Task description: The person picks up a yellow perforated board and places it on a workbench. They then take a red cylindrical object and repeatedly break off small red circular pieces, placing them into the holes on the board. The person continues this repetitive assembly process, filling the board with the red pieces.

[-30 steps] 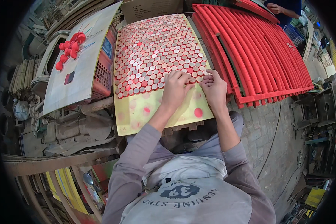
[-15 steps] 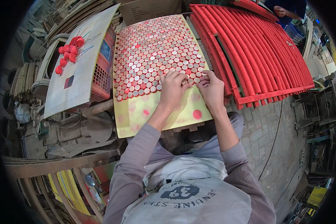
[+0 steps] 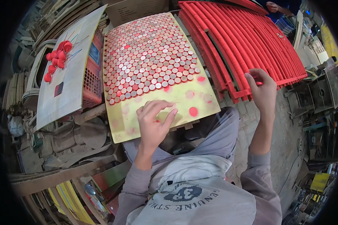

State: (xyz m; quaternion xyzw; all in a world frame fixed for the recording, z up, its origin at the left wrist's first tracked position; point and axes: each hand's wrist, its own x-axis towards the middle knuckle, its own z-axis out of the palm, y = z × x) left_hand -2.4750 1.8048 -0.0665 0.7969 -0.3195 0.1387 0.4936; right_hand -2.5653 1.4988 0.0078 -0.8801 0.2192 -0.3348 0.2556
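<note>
Many small round pieces [image 3: 150, 52] with pale top faces and red sides stand packed together on a yellow board [image 3: 139, 105]. My left hand [image 3: 154, 120] hovers over the board's near edge, thumb and fingers apart, with nothing visible between them. Over the near edge of a red rack [image 3: 233, 41] filled with long rows of red cylindrical pieces, my right hand [image 3: 264, 90] is curled closed. A bit of red shows within its fingers, but I cannot tell whether it is a held piece or the rack behind.
To the left, a pale board [image 3: 64, 88] carries red rounded pieces on thin sticks [image 3: 58, 58], beside a pink plastic crate [image 3: 92, 84]. A wooden railing [image 3: 64, 172] runs at lower left. Another person's hand [image 3: 273, 6] shows at the top right. A cardboard box [image 3: 135, 11] stands behind.
My hands have parted from the near right edge of the packed pieces. The left came back toward me; the right swung right to the red rack. The view has shifted slightly.
</note>
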